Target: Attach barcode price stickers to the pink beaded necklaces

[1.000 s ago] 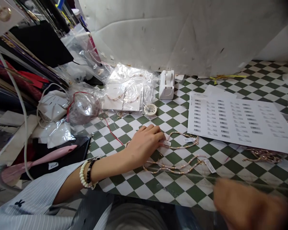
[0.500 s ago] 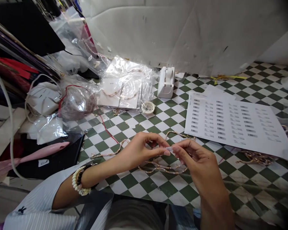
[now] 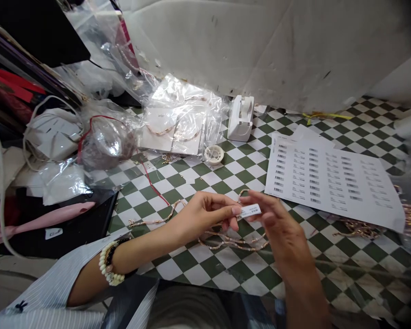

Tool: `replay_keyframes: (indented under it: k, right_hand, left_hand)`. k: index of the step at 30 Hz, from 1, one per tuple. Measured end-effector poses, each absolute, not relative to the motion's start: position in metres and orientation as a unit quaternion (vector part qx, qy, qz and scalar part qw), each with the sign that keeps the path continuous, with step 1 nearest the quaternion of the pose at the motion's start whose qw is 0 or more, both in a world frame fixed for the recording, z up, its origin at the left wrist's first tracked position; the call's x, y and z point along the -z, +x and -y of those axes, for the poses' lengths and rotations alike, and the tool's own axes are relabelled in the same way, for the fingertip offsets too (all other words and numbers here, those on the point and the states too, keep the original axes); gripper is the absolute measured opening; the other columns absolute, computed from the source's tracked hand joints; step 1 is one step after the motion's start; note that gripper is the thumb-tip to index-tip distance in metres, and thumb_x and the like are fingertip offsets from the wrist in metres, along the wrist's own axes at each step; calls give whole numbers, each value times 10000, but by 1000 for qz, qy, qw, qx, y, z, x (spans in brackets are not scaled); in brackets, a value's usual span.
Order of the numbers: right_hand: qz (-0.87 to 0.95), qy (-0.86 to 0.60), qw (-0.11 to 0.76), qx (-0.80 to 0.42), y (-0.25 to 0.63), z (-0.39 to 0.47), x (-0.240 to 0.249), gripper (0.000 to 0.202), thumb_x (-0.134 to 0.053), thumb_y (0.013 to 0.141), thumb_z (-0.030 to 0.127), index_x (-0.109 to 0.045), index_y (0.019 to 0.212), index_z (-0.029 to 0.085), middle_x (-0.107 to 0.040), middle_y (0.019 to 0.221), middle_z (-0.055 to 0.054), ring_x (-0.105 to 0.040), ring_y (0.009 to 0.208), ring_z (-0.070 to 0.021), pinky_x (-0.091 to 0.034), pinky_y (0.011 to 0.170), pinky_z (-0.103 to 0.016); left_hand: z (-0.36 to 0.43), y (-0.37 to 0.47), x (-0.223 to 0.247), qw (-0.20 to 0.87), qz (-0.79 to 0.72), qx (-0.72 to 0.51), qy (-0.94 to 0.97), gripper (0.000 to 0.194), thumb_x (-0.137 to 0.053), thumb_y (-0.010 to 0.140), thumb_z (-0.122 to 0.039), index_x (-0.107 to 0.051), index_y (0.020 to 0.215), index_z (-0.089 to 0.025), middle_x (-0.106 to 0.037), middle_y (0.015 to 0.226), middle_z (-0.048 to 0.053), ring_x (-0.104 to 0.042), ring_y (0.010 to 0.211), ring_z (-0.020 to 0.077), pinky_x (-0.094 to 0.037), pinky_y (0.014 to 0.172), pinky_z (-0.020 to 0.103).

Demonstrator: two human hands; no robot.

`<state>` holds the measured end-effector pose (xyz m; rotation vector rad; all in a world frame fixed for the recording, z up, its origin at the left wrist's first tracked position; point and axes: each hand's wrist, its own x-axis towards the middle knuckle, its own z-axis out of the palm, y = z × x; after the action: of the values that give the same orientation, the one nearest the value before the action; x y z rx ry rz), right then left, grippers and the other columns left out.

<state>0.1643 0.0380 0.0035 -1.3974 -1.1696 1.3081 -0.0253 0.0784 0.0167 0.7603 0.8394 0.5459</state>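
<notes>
Between thumb and forefinger, my left hand (image 3: 214, 211) pinches one end of a small white barcode label (image 3: 250, 210), its printed side facing up. My right hand (image 3: 280, 223) is just right of the label, thumb and fingers spread apart; whether a fingertip touches the label's far end I cannot tell. Below both hands, beaded strands (image 3: 233, 242) in pink and gold lie looped on the checkered table. Another stretch of beaded strand (image 3: 160, 221) runs out to the left, partly behind my left forearm. What the label is fixed to is hidden by my left fingers.
A sheet of barcode labels (image 3: 332, 178) lies at the right, beside a pile of gold chains (image 3: 359, 227). Farther back are a white tape dispenser (image 3: 240, 119), a tape roll (image 3: 213, 155) and bagged necklace cards (image 3: 174, 130). A pink tool (image 3: 63, 214) rests at the left.
My right fingers have opened from their pinch on the label and drawn slightly away. The label's printed face now shows, and my left hand still pinches it.
</notes>
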Motion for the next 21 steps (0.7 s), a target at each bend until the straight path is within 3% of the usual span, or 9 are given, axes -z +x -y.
replay_keyframes:
  k: [1, 4, 6, 9, 12, 16, 21]
  right_hand:
    - [470, -538, 405, -571, 163, -38, -3, 353, -700, 908, 491, -719, 1199, 293, -741, 1100, -41, -705, 946, -159, -588, 826, -250]
    - [465, -515, 351, -629, 159, -38, 0, 181, -780, 847, 387, -748, 941, 235, -748, 888, -26, -725, 833, -165, -606, 755, -251]
    - [473, -536, 352, -604, 157, -38, 1, 144, -778, 848, 351, -734, 826, 215, -722, 820, -13, -705, 806, -140, -582, 734, -211]
    - [473, -562, 379, -563, 153, -37, -1, 151, -806, 818, 299, -725, 937, 252, -702, 930, 21, -654, 847, -94, -537, 770, -161]
    - [466, -572, 402, -542, 145, -35, -3, 389, -858, 750, 253, -698, 1100, 307, -688, 1051, 40, -636, 906, -92, -524, 804, -159]
    - [466, -536, 397, -580, 143, -34, 1, 99, -778, 838, 299, -742, 918, 254, -700, 841, 22, -663, 791, -113, -551, 719, -190]
    - [458, -543, 410, -572, 161, -32, 1, 87, -828, 798, 282, -760, 833, 240, -731, 837, 9, -689, 831, -120, -549, 765, -178]
  left_hand:
    - [-79, -26, -17, 813, -387, -260, 348, 283, -752, 888, -418, -755, 861, -137, -678, 665, 0, -542, 592, 63, -429, 593, 173]
    - [-81, -29, -19, 787, -398, -292, 370, 249, -710, 923, -388, -761, 897, -147, -628, 604, -19, -533, 570, 74, -430, 587, 193]
    - [-81, -31, -20, 707, -434, -341, 442, 192, -723, 915, -348, -777, 896, -164, -665, 723, 3, -576, 697, 95, -456, 671, 210]
    - [-80, -32, -18, 653, -435, -379, 491, 149, -743, 898, -320, -788, 881, -178, -700, 934, 38, -616, 915, 134, -476, 820, 238]
    - [-77, -30, -17, 730, -398, -357, 426, 197, -725, 907, -343, -775, 928, -154, -710, 866, 45, -653, 837, 147, -517, 812, 279]
    - [-74, -28, -17, 728, -395, -339, 446, 192, -705, 920, -314, -752, 949, -130, -698, 817, 33, -619, 713, 115, -509, 702, 248]
    - [-78, -32, -22, 691, -388, -313, 524, 208, -644, 969, -334, -723, 921, -148, -643, 795, 0, -512, 687, 86, -415, 644, 220]
